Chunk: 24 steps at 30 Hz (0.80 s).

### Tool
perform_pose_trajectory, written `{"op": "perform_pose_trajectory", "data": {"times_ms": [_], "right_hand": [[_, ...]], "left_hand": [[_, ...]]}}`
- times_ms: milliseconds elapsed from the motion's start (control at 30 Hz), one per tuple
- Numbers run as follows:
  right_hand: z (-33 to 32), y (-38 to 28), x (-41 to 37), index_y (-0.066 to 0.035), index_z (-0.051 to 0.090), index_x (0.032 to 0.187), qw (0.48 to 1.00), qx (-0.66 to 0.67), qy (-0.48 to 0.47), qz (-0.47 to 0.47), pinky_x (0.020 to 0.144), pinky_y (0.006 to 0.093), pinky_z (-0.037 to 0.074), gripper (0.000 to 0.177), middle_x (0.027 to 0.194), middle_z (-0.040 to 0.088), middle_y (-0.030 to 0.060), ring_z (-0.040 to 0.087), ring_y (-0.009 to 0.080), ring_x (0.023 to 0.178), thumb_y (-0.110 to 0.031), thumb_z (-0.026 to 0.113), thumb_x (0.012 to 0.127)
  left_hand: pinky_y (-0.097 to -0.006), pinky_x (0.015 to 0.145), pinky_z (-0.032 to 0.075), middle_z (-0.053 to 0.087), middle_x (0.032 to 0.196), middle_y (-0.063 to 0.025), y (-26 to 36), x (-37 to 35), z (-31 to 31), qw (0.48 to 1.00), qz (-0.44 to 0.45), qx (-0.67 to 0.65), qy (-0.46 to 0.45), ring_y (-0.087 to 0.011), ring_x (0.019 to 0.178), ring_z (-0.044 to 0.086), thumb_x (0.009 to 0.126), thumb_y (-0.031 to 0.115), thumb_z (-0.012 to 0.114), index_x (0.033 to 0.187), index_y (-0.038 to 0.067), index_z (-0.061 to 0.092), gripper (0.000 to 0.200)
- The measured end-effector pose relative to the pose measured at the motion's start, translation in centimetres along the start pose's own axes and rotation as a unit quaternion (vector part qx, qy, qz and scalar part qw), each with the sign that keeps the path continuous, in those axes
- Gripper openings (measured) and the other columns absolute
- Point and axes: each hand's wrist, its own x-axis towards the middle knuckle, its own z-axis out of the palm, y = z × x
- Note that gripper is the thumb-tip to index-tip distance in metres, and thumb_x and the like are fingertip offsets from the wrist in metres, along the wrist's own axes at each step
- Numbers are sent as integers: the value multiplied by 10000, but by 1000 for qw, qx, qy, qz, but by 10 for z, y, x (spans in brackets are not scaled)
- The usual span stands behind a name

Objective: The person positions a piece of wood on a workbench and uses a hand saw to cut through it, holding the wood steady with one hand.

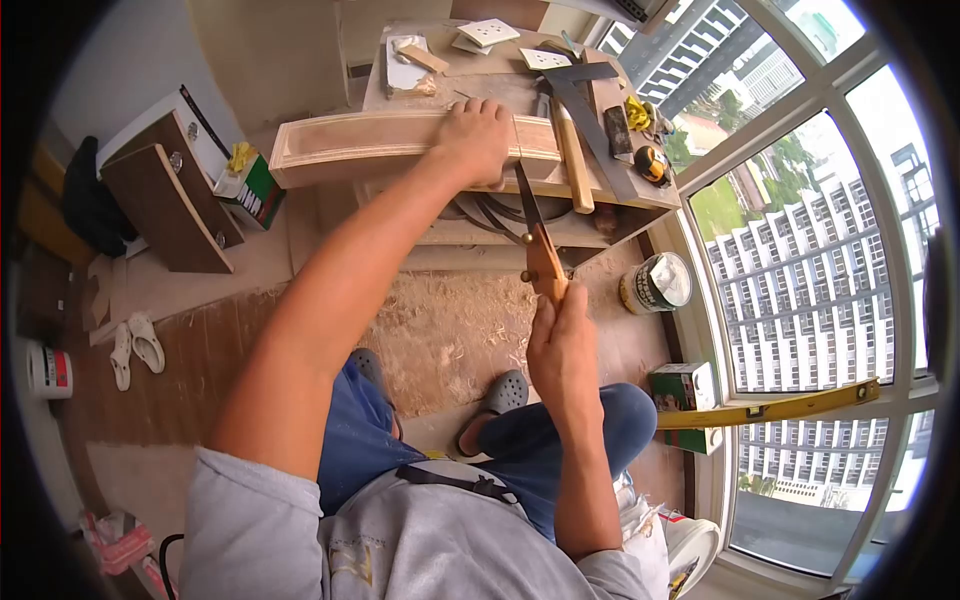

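Observation:
A long wooden board (350, 140) with moulded edges lies across the workbench, its left end sticking out past the bench. My left hand (475, 140) grips it from above near its right part, fingers over the far edge. In my right hand (563, 345) is a handsaw (545, 255) with an orange-brown wooden handle and a dark, narrow blade. The blade's tip end meets the board's near edge just right of my left hand, at a thin line across the wood. Next to the board's right end lies a hammer (572, 160) with a pale wooden handle.
A dark square (590, 110), a tape measure (653, 165) and socket plates (488, 32) lie on the workbench (460, 88). A bucket (657, 283) stands right, near a yellow spirit level (770, 408). Shavings cover the floor. Cabinet panels (165, 205) lean left; windows line the right.

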Motion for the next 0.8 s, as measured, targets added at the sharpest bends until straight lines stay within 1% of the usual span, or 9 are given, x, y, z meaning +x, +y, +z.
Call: {"op": "perform_pose_trajectory", "data": {"times_ms": [133, 200, 300, 433, 500, 533, 633, 700, 800], "right_hand": [[29, -8, 81, 3, 457, 1101, 999, -35, 13, 10, 706, 639, 491, 250, 841, 672, 364, 649, 580, 833, -231, 543, 1076], [41, -9, 100, -3, 460, 1100, 997, -22, 49, -58, 712, 641, 489, 252, 853, 675, 363, 647, 584, 841, -239, 542, 1078], [35, -6, 85, -4, 466, 1089, 996, 7, 57, -66, 718, 645, 487, 249, 851, 672, 364, 639, 588, 836, -242, 539, 1077], [0, 8, -3, -6, 476, 1081, 999, -35, -2, 21, 695, 642, 473, 228, 850, 659, 372, 626, 594, 806, -224, 541, 1073], [2, 22, -19, -5, 465, 1100, 999, -1, 29, -45, 685, 643, 467, 227, 850, 659, 375, 625, 595, 789, -216, 544, 1072], [9, 20, 1, 2, 453, 1105, 999, -32, -2, 10, 686, 650, 472, 246, 855, 665, 379, 632, 593, 789, -228, 535, 1078], [42, -2, 89, 19, 445, 1096, 998, -43, 31, -35, 701, 655, 487, 287, 854, 666, 387, 643, 593, 835, -255, 527, 1085], [38, -14, 101, 25, 452, 1081, 997, -31, 46, -55, 714, 649, 487, 285, 856, 666, 385, 641, 593, 854, -249, 533, 1083], [25, -15, 77, 30, 473, 1042, 998, -14, 34, -49, 717, 644, 482, 265, 869, 668, 376, 633, 593, 852, -221, 551, 1073]], "left_hand": [[-468, 1129, 435, 589, 1362, -198, 1, 2, -9, 1000, 17, 2, -7, -372, 1337, 526, 666, 328, 948, 1344, -55, 540, 879], [-462, 1133, 432, 586, 1366, -204, -2, 1, -6, 1000, 7, 7, -30, -371, 1336, 527, 669, 332, 942, 1348, -59, 536, 882], [-454, 1135, 431, 592, 1358, -205, -6, 6, 9, 1000, 2, 4, 1, -366, 1325, 535, 667, 329, 942, 1349, -62, 535, 886], [-448, 1130, 433, 600, 1344, -202, -1, -1, 1, 1000, 12, 2, -5, -359, 1310, 546, 661, 331, 945, 1343, -57, 540, 882], [-452, 1136, 431, 602, 1344, -196, -3, 1, 0, 1000, 13, 5, -9, -360, 1311, 547, 655, 333, 948, 1343, -50, 542, 886], [-452, 1136, 431, 602, 1344, -196, -1, -1, 2, 1000, 20, 6, -14, -360, 1311, 547, 655, 333, 948, 1343, -50, 542, 886], [-459, 1143, 426, 597, 1349, -196, -4, 0, -5, 1000, 20, 9, -18, -364, 1317, 544, 657, 333, 948, 1351, -48, 537, 892], [-464, 1142, 425, 598, 1345, -197, -4, 2, 2, 1000, 15, 20, 10, -365, 1315, 545, 668, 338, 945, 1358, -51, 532, 893], [-465, 1133, 430, 590, 1354, -194, -2, -3, 4, 1000, 8, 10, -3, -359, 1319, 539, 681, 333, 943, 1370, -52, 524, 894]]}}
